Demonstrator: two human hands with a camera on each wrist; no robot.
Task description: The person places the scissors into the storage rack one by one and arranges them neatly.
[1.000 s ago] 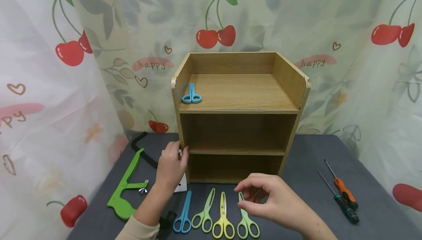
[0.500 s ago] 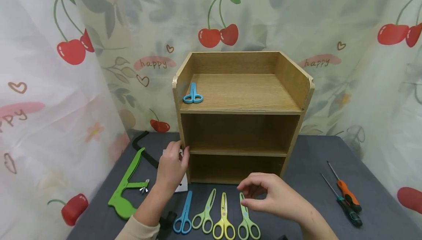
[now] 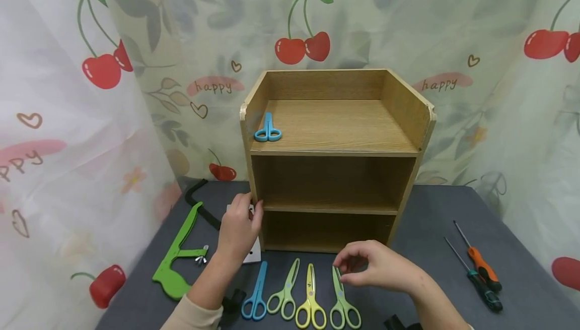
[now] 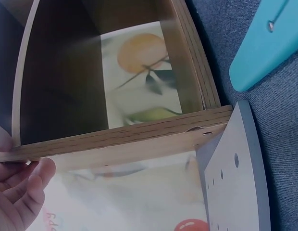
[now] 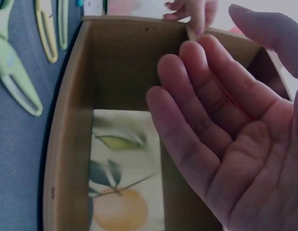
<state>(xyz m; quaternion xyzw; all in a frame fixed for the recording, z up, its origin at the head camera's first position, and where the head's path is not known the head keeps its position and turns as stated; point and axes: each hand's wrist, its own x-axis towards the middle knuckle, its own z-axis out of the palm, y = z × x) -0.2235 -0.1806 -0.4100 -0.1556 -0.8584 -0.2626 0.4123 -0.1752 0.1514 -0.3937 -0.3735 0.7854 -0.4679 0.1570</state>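
A small wooden shelf unit with three levels stands on the table. My left hand grips the front edge of its left side panel; the left wrist view shows the fingers and thumb on either side of that panel. My right hand hovers in front of the unit with fingers loosely curved and nothing in them, as the right wrist view of the palm confirms. Below its fingertips lie green scissors. Small blue scissors rest on the top level, at the left.
Blue scissors, other green scissors and yellow scissors lie in a row in front. At left are a green-handled saw frame and a white board with holes. Orange and dark green screwdrivers lie at right.
My right hand has drifted slightly to the right, and its forearm with a dark item beside it shows more. My left hand keeps its grip on the panel. The view has shifted a little.
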